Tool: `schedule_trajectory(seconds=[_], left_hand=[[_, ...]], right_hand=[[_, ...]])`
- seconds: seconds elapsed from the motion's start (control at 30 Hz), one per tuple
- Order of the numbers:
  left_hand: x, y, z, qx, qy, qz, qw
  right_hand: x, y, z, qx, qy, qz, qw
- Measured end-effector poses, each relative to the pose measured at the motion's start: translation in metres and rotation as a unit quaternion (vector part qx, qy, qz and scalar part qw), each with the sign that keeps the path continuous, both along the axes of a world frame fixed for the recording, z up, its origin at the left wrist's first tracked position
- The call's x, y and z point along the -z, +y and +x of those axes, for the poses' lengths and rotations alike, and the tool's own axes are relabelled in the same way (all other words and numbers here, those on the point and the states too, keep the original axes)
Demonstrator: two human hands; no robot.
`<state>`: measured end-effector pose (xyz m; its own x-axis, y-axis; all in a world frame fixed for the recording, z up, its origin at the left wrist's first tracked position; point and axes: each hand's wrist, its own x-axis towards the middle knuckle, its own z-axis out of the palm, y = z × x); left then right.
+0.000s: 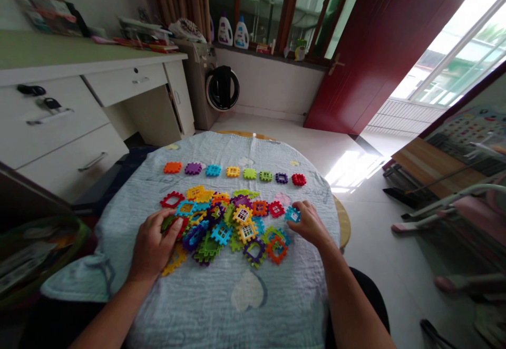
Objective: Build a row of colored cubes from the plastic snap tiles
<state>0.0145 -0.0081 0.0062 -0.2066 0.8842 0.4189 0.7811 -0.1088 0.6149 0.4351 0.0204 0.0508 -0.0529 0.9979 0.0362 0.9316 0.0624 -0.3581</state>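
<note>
Best to pinch the blue window tile [293, 214] lightly by its toothed rim, clear of the red window tile [276, 209]. With the right hand [311, 223], gripping it near the right edge of the desk [343, 221], fingers barely apart. With the left hand [152, 241], curled around a red tile [183, 227].

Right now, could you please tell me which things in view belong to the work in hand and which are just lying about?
In the work:
blue window piece, in the right grip
red piece, in the left grip
pile of plastic pieces
row of eight pieces
tablecloth beneath

Lying about:
two white bottles
yellow-green packet
patterned bundle
</note>
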Motion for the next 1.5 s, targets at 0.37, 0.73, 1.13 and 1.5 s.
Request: schedule_trajectory(seconds=[0.37,0.73,1.13,1.5], left_hand=[[-0.003,0.000,0.002,0.002,0.000,0.007,1.000],[0.000,0.000,0.001,-0.004,0.030,0.029,0.999],[-0.002,-0.001,0.004,-0.026,0.043,0.027,0.998],[0.002,-0.003,0.006,-0.027,0.014,0.030,0.999]], right_hand=[[0.015,0.007,0.020,0.041,0.000,0.009,0.999],[0.015,0.008,0.017,0.023,-0.017,-0.035,0.999],[0.020,0.004,0.013,0.059,-0.030,-0.019,0.998],[-0.023,0.043,-0.042,-0.077,0.054,0.063,0.994]])
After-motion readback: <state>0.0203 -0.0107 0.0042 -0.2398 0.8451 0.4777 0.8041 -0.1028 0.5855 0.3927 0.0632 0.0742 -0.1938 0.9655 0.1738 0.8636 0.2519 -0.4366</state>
